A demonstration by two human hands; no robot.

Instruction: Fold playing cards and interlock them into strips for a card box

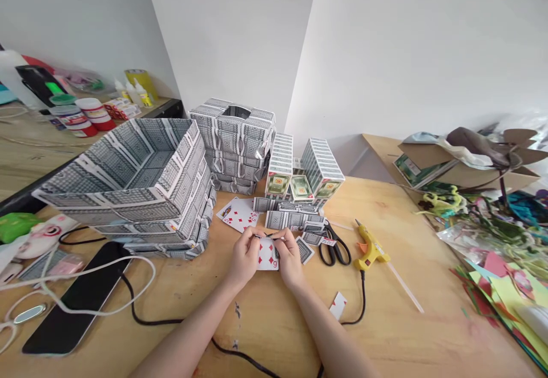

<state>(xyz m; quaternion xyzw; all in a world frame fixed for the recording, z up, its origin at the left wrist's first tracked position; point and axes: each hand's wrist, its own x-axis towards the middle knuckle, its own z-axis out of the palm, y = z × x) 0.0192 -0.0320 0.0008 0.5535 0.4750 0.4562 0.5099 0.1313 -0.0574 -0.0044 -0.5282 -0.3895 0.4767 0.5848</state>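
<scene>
A playing card (268,258), a red diamond card marked with a 6, sits between my two hands above the table. My left hand (247,255) pinches its left side near the top. On the opposite side my right hand (289,255) grips the card the same way, and the card's upper edge looks folded or bent under the fingers. Just beyond lie loose diamond cards (238,213), face up, and rows of folded cards (295,219) with grey backs. Black-handled scissors (335,246) rest right of my right hand, partly under a card piece.
A large open box made of cards (184,195) and a lidded card box (240,138) stand left. Stacked card decks (280,164) are behind. A yellow glue gun (370,246) with a cord lies right, near a cut card (338,305). Cables and a phone (77,304) lie left.
</scene>
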